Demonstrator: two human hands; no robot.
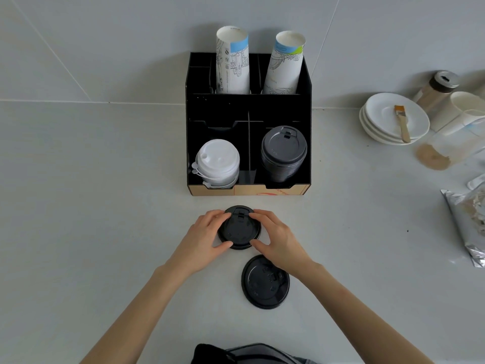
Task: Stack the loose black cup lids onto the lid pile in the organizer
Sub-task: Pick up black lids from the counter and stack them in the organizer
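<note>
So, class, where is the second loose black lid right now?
The second loose lid lies flat on the counter, just under the right hand, nearer the camera than the held lid.

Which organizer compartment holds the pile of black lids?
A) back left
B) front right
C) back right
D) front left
B: the black lid pile stands in the front right compartment of the organizer, beside the white lids on the left.

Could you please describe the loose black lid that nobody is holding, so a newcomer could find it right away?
Start at the black organizer standing on the pale counter. In front of it, both hands grip one black lid. The untouched lid lies flat nearer the person, beside the right wrist, with no fingers on it.
</note>
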